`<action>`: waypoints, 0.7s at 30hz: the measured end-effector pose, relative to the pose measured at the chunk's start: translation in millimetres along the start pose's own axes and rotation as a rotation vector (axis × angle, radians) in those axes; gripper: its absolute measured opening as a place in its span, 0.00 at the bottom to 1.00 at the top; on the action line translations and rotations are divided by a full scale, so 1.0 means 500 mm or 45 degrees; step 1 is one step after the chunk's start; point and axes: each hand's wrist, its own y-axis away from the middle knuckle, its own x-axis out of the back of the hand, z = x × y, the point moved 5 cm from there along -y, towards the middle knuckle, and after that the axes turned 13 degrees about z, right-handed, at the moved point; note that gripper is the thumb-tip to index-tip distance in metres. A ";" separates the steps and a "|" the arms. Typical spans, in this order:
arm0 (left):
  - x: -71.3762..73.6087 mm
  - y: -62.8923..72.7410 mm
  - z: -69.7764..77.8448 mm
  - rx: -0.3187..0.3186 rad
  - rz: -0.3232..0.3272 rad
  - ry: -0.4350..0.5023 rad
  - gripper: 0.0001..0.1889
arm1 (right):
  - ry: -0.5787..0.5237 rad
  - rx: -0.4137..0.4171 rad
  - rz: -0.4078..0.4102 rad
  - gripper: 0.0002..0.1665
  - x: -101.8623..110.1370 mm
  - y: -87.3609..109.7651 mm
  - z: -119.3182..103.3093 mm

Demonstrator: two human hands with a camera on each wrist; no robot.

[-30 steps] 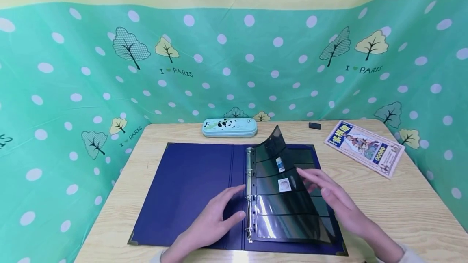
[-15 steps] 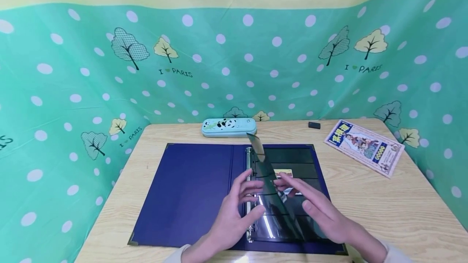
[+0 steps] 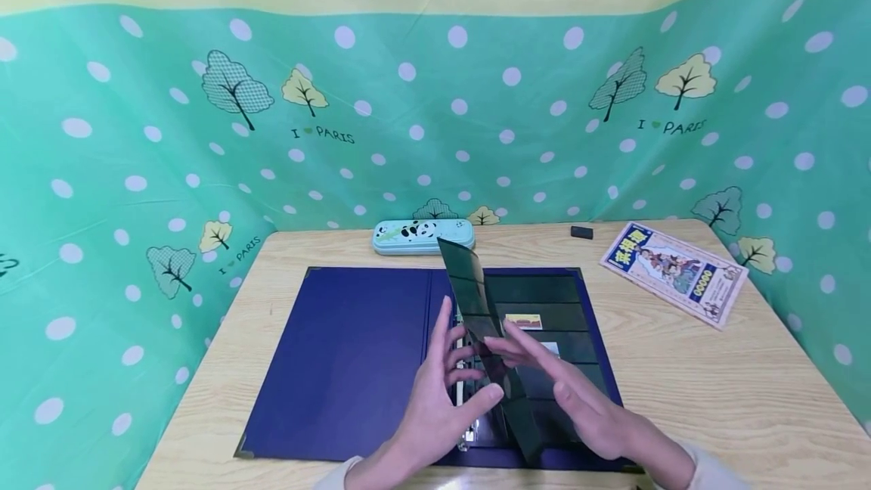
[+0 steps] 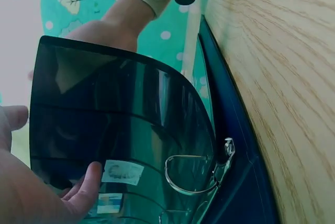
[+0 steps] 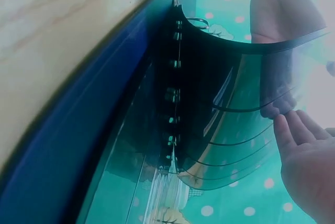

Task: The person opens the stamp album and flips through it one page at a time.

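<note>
Head view, binder (image 3: 340, 354): lies spread flat on the worktop (image 3: 755, 392), lower centre of frame.
Head view, page (image 3: 469, 295): dark, see-through, raised on edge from the rings (image 3: 464, 441), tilted, between the two hands, just below and right of centre.
Head view, left hand (image 3: 438, 403): lower centre, left of the page, fingers spread and loosely bent; grip released.
Head view, right hand (image 3: 585, 407): right of the page, extended fingers against it; grip released, pushing rather than pinching.
Head view, pocket sheet (image 3: 537, 289): under the page, right half of binder; red-and-yellow stamp (image 3: 523, 321) and pale stamp (image 3: 550, 348) in it.
Head view, top of worktop: pencil case (image 3: 423, 237) at centre, small black block (image 3: 581, 233) right of it, booklet (image 3: 674, 272) farther right, slanted.
Left wrist view, page: curved, fills centre; whitish stamp (image 4: 123, 172) above blue-and-white stamp (image 4: 109, 203), lower centre.
Left wrist view, left hand: lower left, one fingertip in front of page; contact, can't tell.
Right wrist view, right hand: right edge, fingertips at the page; left hand behind it, upper right.
</note>
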 end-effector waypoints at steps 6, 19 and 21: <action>0.005 -0.001 0.006 -0.051 -0.032 -0.078 0.55 | -0.028 0.005 -0.016 0.43 0.001 -0.001 0.000; 0.040 -0.006 0.018 -0.013 0.045 -0.168 0.51 | 0.068 0.109 0.116 0.44 0.032 0.007 0.011; 0.050 -0.008 0.021 -0.009 0.062 -0.173 0.50 | 0.079 0.099 0.137 0.43 0.042 0.006 0.010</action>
